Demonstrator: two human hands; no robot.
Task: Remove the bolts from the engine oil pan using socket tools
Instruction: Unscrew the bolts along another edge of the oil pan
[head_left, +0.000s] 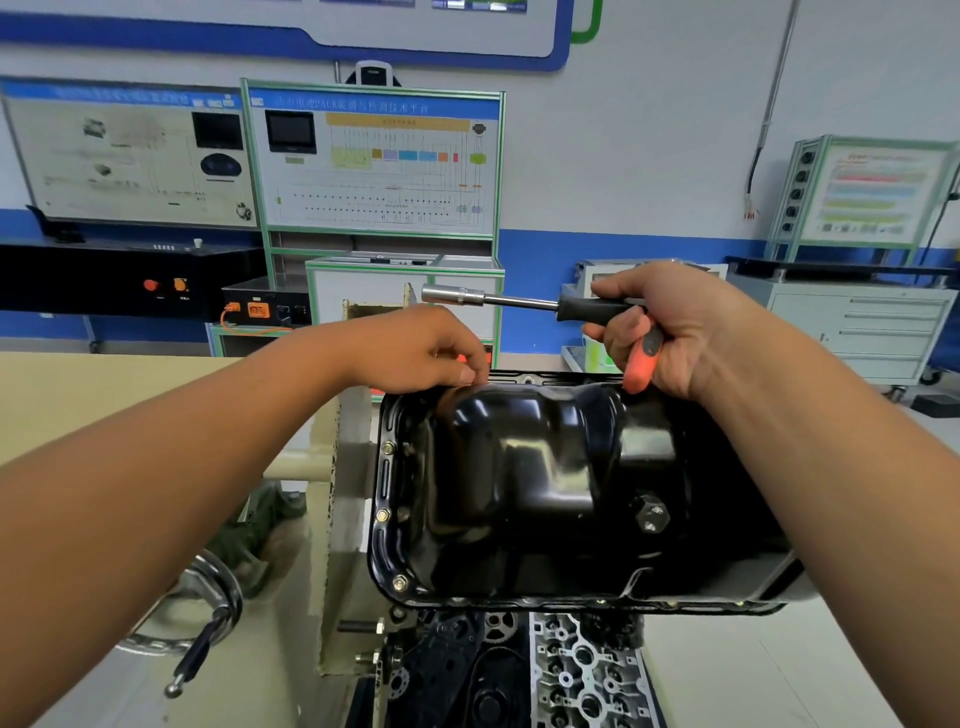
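A glossy black oil pan (540, 467) sits bottom-up on the engine, filling the middle of the view. Gold bolts (383, 514) stand along its left flange, and a large black drain plug (650, 514) sits on its right side. My right hand (670, 327) grips the orange-and-black handle of a socket driver (524, 301), held level above the pan's far edge with its chrome socket pointing left. My left hand (421, 348) is at the pan's far left corner, thumb and fingers pinched together at the flange; whatever they pinch is hidden.
Below the pan the engine's timing sprockets (498, 623) and cylinder head (582, 675) show. A chrome stand crank handle (202, 634) sticks out at lower left. Training display boards (374, 161) and a grey drawer cabinet (872, 332) stand behind.
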